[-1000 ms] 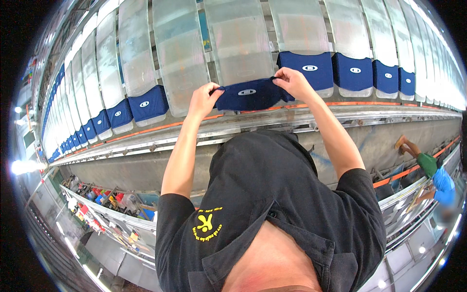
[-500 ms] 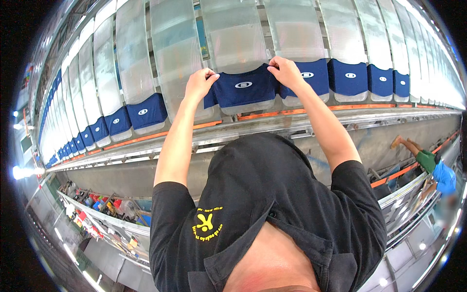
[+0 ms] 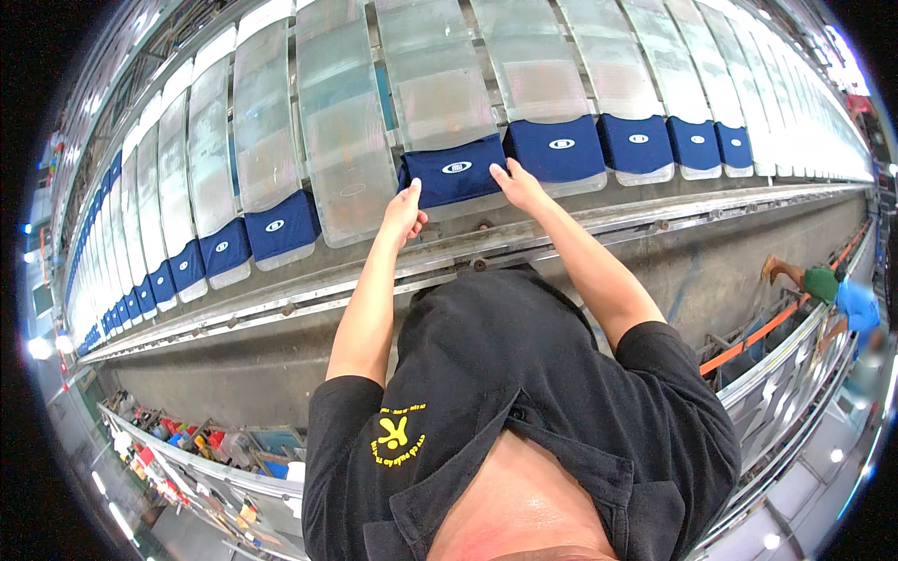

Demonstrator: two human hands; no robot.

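A navy fabric piece (image 3: pixel 455 179) with a small pale oval emblem lies over the near end of a translucent board (image 3: pixel 441 108) in front of me. Its upper edge runs nearly straight and looks slightly raised at the right. My left hand (image 3: pixel 403 215) is at the piece's left side, thumb side up against the cloth, the other fingers curled below. On the opposite side, my right hand (image 3: pixel 519 186) pinches around the right edge with thumb and forefinger. What lies under the fingertips is hidden.
Similar boards stretch in a long row both ways, many bearing navy pieces (image 3: pixel 556 150); the board (image 3: pixel 344 140) to the left is bare. A metal rail (image 3: pixel 346 288) runs along their near ends. At far right, a person in blue (image 3: pixel 856 307) bends over another rack.
Both hands have come down from the piece's upper corners to its sides, nearer me. The cloth's upper edge, curved before, is straighter. My view has shifted slightly.
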